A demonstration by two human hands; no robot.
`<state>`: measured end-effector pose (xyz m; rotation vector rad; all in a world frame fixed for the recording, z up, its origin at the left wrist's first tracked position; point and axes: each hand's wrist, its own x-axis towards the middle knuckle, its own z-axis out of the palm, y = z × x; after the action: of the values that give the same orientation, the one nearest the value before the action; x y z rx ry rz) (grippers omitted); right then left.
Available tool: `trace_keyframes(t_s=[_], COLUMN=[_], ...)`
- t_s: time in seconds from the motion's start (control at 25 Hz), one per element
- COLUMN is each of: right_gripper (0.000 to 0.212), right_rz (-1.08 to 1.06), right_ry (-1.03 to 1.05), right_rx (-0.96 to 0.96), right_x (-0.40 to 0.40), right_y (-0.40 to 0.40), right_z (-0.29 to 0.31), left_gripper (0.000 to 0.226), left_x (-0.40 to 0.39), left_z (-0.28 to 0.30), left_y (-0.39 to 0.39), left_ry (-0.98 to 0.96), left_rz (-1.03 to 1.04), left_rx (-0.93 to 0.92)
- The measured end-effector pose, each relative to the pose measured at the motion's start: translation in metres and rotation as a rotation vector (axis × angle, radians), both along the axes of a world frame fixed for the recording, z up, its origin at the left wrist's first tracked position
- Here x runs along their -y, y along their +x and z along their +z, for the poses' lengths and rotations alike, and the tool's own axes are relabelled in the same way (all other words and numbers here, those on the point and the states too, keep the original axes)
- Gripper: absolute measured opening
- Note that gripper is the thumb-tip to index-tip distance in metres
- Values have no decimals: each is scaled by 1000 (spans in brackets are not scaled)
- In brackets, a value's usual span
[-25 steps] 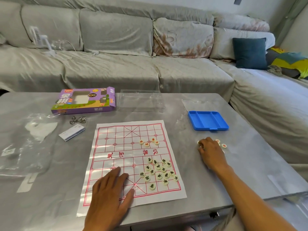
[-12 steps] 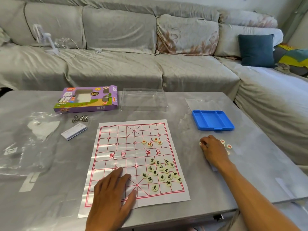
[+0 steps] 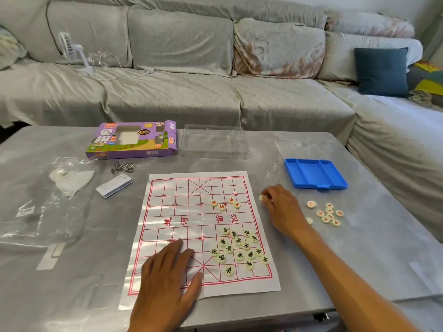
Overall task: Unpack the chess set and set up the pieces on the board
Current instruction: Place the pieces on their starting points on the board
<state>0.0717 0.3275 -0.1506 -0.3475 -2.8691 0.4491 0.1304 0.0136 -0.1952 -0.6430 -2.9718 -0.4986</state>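
Chess pieces lie in three groups, and we see the paper board (image 3: 191,226) spread flat on the grey table (image 3: 359,259) in front of us. Our left hand (image 3: 165,281) rests on the board's near left corner with its fingers straight and spread, pressing the sheet down and holding nothing. Our right hand (image 3: 282,209) sits just off the board's right edge, its fingers curled round pale pieces (image 3: 261,198), one of which shows at the fingertips; how many it holds we cannot tell. Black-lettered pieces (image 3: 239,248) are clustered loosely on the board's near right part. Four red-lettered pieces (image 3: 226,203) lie further up the board, beyond the printed river. More red pieces (image 3: 327,214) lie on the bare table to the right of our right hand. Beyond them stands the blue tray (image 3: 315,174), with the clear plastic lid (image 3: 213,142) and the purple box (image 3: 134,140) further left along the far side.
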Motion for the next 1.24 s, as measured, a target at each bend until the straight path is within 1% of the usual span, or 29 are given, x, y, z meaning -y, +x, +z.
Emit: trace_keyframes(t_s=[0.12, 0.24, 0.28, 0.36, 0.44, 0.52, 0.56, 0.64, 0.68, 0.76, 0.84, 0.96, 1.08, 1.12, 1.2, 1.24], right_gripper=[23, 25, 27, 27, 24, 25, 25, 14, 10, 13, 19, 16, 14, 18, 35, 37], right_rz=[24, 47, 55, 0, -135, -260, -281, -239, -211, -184, -190, -223, -367, -406, -393, -356], right_ry=[-26, -55, -56, -16, 64, 100, 80, -7, -31, -57, -123, -204, -140, -113, -58, -21], right_rx=[3, 111, 118, 64, 23, 127, 198, 269, 262, 209, 152, 113, 42, 30, 99, 145], right_x=[34, 45, 42, 26, -6, -42, -55, -71, -73, -71, -66, -66, -81, -87, -96, -97], right_y=[-33, -48, -44, -24, 5, 38, 50, 61, 62, 61, 59, 56, 56, 57, 57, 56], right_z=[-5, -13, -11, -3, 3, 7, 7, 1, -1, -2, -4, -4, -3, -2, -3, -5], left_gripper=[51, 49, 47, 44, 44, 46, 47, 50, 52, 54, 55, 58, 58, 57, 57, 56], left_x=[0, 1, 1, 1, 1, 1, 1, 2, 2, 2, 2, 2, 4, 3, 1, 1], left_z=[-2, -5, -6, -6, -6, -6, -6, -6, -6, -6, -4, -2, -3, -3, -2, -1], left_y=[-2, -4, -4, -3, -2, -3, -3, -2, -1, 0, 0, 0, 0, -1, -1, -1], left_ry=[-18, -4, 3, 20, 24, 11, 7, 1, -3, -5, -7, -16, -22, -29, -37, -36], left_rz=[-3, -1, -5, -11, -5, -5, -7, -4, 0, -1, -7, -17, -25, -21, -18, -18], left_rx=[-3, -27, -41, -61, -68, -59, -47, -30, -29, -21, -13, -16, -14, -20, -17, -11])
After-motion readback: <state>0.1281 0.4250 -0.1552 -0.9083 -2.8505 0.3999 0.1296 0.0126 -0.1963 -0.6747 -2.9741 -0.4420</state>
